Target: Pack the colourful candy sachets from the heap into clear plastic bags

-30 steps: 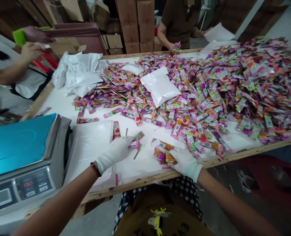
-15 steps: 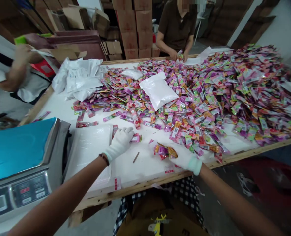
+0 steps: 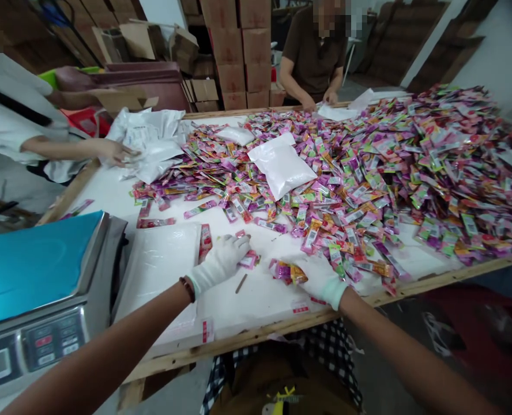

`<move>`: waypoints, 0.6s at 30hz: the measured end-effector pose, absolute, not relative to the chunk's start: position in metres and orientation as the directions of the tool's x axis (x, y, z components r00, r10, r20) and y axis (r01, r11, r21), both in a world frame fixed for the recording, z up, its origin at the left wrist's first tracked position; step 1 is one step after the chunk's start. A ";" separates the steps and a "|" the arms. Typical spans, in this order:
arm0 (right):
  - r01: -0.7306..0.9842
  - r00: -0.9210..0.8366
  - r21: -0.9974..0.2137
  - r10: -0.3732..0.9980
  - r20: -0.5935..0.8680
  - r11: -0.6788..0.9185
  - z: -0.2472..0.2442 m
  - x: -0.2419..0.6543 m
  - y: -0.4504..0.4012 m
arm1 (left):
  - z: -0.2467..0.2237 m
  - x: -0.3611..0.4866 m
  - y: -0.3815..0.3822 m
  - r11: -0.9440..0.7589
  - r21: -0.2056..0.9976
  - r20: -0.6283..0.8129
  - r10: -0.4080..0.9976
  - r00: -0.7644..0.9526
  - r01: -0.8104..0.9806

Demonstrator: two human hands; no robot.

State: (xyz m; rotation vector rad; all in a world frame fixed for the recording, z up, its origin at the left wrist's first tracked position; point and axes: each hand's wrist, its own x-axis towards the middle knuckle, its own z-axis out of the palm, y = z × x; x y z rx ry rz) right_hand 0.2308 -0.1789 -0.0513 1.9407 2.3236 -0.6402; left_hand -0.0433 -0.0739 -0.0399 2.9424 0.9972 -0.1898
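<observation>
My left hand (image 3: 225,258), in a white glove, is closed over a pink snack packet (image 3: 249,260) low on the white tabletop. Part of that packet sticks out past the fingertips. My right hand (image 3: 319,273), gloved as well, grips a small bunch of purple and orange snack packets (image 3: 288,272); its fingers are partly hidden behind them. Between the hands lies a thin brown strip (image 3: 241,283). A big heap of similar sachets (image 3: 394,167) spreads from the middle to the right. On it rests a filled white pouch (image 3: 282,165).
At left stands a scale (image 3: 57,340) with a blue top, beside a stack of clear plastic bags (image 3: 161,271). White pouches (image 3: 152,138) are piled at the far left, where a co-worker's hand (image 3: 118,153) reaches. Another person (image 3: 312,57) works across the table.
Both hands have shifted only slightly, still low at the packets. The co-worker at left has reached across to the white pouches. The person opposite has moved their hands to a white bag.
</observation>
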 end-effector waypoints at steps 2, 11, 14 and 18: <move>0.948 -0.260 -0.258 0.919 -0.298 0.185 -0.052 0.229 -0.172 | -0.035 -0.042 -0.064 -0.825 -0.036 -0.143 0.563 0.814 0.564; 0.934 -0.249 -0.284 0.965 -0.079 0.217 -0.050 0.202 -0.084 | -0.029 -0.051 -0.028 -0.761 -0.114 -0.058 0.647 0.761 0.638; 0.969 -0.180 -0.192 0.977 -0.119 0.155 -0.053 0.185 -0.068 | -0.026 -0.060 0.001 -0.614 -0.176 -0.062 0.787 0.613 0.770; 0.965 -0.220 -0.173 0.967 -0.128 0.196 -0.061 0.180 -0.077 | -0.031 -0.067 0.031 -0.590 -0.183 -0.132 0.808 0.575 0.787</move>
